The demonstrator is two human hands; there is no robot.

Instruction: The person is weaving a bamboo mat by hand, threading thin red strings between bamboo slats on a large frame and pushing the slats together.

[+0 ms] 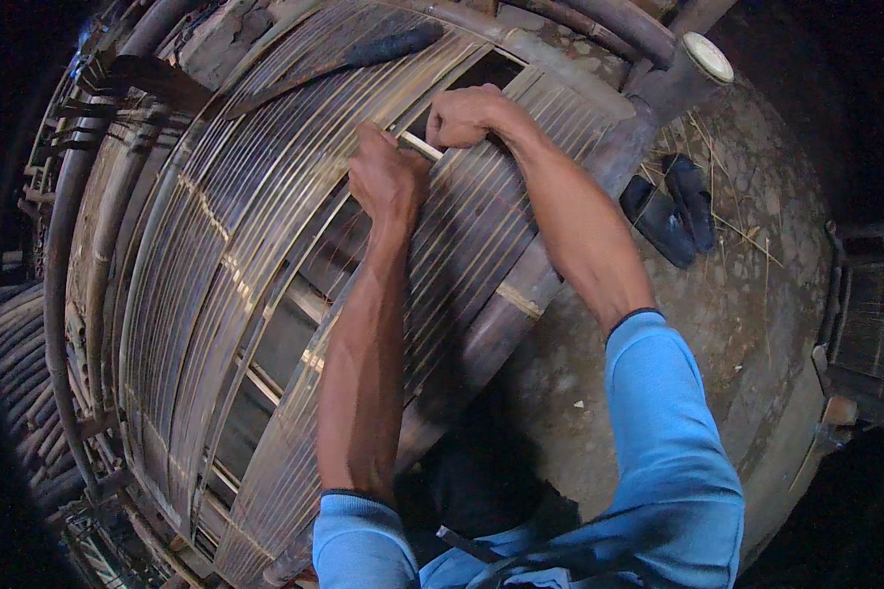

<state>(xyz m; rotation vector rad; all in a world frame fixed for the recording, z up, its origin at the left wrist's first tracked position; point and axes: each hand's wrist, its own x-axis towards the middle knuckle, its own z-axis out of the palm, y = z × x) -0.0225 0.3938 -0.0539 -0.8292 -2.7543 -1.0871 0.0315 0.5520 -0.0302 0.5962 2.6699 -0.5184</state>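
My left hand (388, 175) is closed, its thumb side up, at the edge of the gap in a slatted bamboo panel (295, 162). Close beside it, across the gap, my right hand (467, 116) is curled with its fingers bent downward. A short pale strip (422, 146) shows between the two hands. What the fingers of each hand pinch is hidden from view. Thin split slats run lengthwise on both sides of the gap, bound in places with light-coloured ties (228, 261). Across the far slats lies a large knife (393, 45) with a dark handle.
A thick bamboo pole (506, 285) edges the panel on my side, near a cut pole end (707, 59). Dark sandals (670, 221) and loose straws lie on the rough floor (756, 294). More poles (64, 245) stand at the left; a slatted piece (864, 324) is far right.
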